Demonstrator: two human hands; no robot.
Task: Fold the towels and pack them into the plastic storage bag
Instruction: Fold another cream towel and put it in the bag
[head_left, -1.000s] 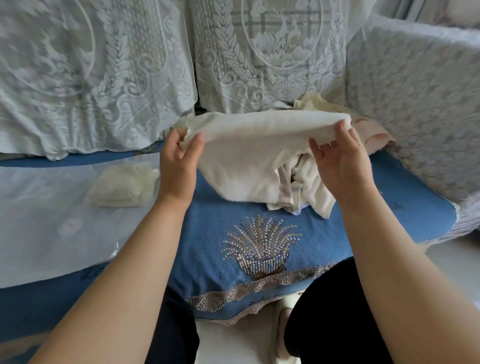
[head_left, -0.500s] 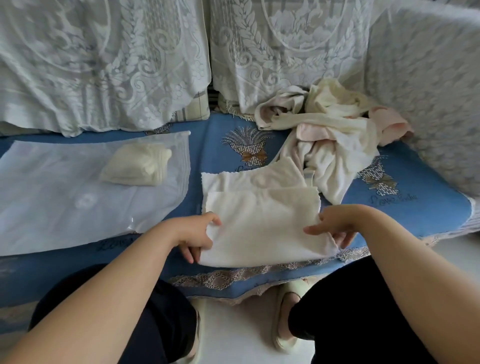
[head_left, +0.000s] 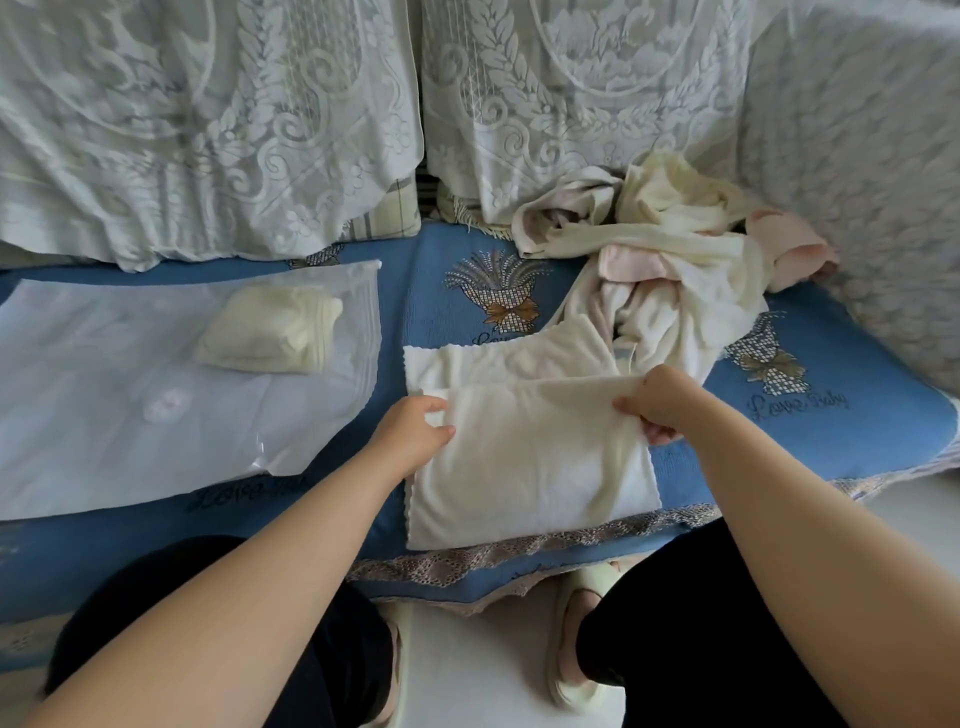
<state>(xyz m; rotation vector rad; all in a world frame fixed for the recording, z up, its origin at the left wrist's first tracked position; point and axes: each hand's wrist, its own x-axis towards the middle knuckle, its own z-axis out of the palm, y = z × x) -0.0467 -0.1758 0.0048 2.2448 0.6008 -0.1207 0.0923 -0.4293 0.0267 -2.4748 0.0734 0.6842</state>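
- We are folding a cream towel on the blue sofa cover, near its front edge; the top layer is lying short of the far edge, so the fold reads as half made
- Our left hand is pinching the folded layer's left corner, and our right hand is grasping the right corner, lifting it slightly
- The plastic storage bag is lying flat just left of the towel, its mouth facing it, with one folded towel already inside
- A heap of unfolded towels is waiting behind, against the lace-draped cushions
- We judge the task is at an early stage: the next move is calling for squaring the edges, folding smaller, then sliding the towel through the bag's mouth
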